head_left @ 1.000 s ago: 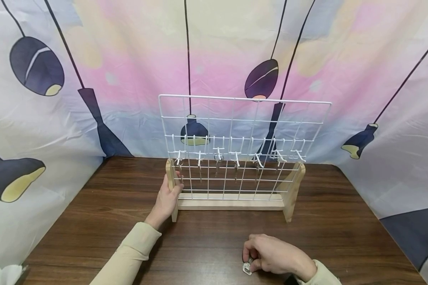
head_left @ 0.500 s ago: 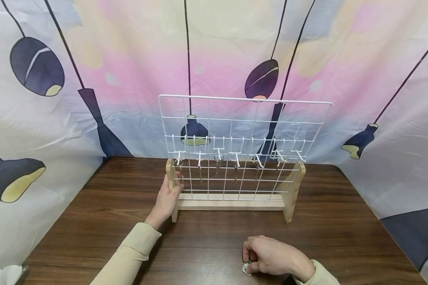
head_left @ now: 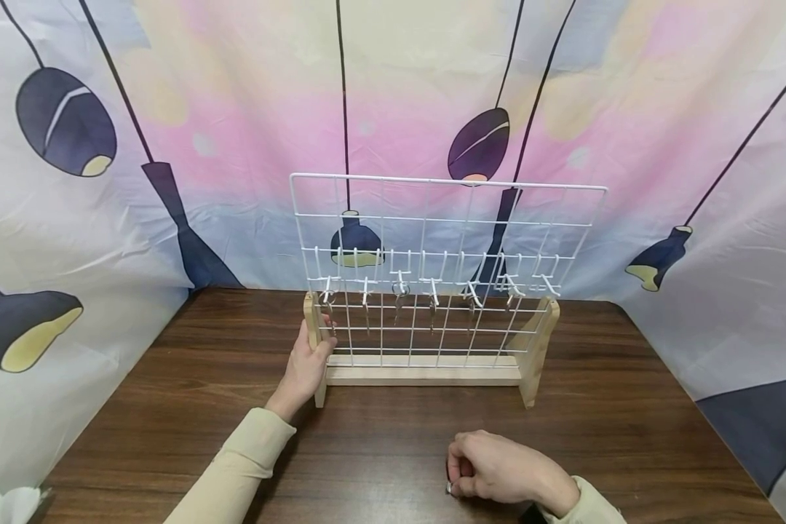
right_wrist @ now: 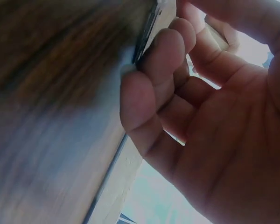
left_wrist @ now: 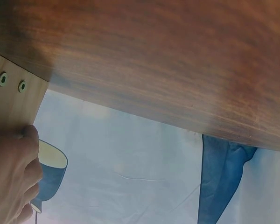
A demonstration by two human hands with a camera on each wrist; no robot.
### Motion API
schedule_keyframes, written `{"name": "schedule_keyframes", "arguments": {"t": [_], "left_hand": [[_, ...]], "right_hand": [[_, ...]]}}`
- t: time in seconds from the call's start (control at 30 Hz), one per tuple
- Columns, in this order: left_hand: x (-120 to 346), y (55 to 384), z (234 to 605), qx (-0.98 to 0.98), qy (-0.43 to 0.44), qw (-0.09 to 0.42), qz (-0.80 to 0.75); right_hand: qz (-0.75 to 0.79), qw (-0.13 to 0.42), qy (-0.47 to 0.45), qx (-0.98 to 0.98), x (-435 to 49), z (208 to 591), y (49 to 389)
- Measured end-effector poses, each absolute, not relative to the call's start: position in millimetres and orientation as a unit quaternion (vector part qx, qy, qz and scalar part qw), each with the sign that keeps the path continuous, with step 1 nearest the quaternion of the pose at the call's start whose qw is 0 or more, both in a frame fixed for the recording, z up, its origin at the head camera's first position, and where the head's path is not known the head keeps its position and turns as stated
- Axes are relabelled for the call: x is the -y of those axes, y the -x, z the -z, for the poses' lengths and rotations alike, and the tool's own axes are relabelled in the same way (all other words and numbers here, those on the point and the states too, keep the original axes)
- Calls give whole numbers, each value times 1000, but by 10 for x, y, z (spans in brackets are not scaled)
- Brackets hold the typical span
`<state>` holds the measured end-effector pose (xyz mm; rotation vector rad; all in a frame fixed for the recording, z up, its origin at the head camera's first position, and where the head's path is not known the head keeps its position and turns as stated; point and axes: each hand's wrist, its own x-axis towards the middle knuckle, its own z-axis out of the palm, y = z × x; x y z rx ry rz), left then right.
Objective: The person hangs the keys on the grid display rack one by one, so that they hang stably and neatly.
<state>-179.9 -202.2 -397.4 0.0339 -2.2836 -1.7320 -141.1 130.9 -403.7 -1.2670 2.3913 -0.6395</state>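
Note:
A white wire grid rack stands upright in a wooden stand. My left hand grips the stand's left side panel; in the left wrist view that panel shows two bolts. Low at the front, my right hand pinches a small silvery metal piece between thumb and fingers, close above the tabletop. The fingers hide most of it, so its kind is unclear. White hooks line the grid, several carrying metal rings with what look like keys.
The stand rests on a dark wood-grain table. Behind it hangs a patterned cloth with printed lamps, which also covers both sides. A white object shows at the lower left corner.
The metal piece has turned or slipped further behind my right fingers and shows less than before. My left hand and the rack have stayed put.

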Motion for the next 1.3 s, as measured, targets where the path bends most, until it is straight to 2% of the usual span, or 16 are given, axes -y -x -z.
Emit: {"name": "schedule_keyframes", "arguments": {"t": [0.33, 0.43, 0.57, 0.77, 0.87, 1.1, 1.3], "left_hand": [[2065, 1892, 4140, 791, 2, 169, 588], [2065, 1900, 4146, 790, 4, 167, 589], [2000, 1795, 3970, 793, 1, 157, 588], [1937, 1690, 3813, 792, -2, 153, 591], [1944, 1694, 3820, 790, -6, 150, 595], [1988, 1738, 3884, 791, -9, 141, 596], [2041, 1821, 4008, 789, -10, 141, 598]], "right_hand": [[281, 154, 451, -833, -1385, 3918, 1501], [301, 114, 454, -831, -1439, 3850, 1539], [339, 56, 435, -832, -1523, 3729, 1587], [407, 16, 385, -828, -1632, 3557, 1624], [420, -23, 363, -831, -1656, 3489, 1623], [497, -163, 291, -801, -1663, 3316, 1631], [562, -257, 262, -741, -1641, 3051, 1583]]}}
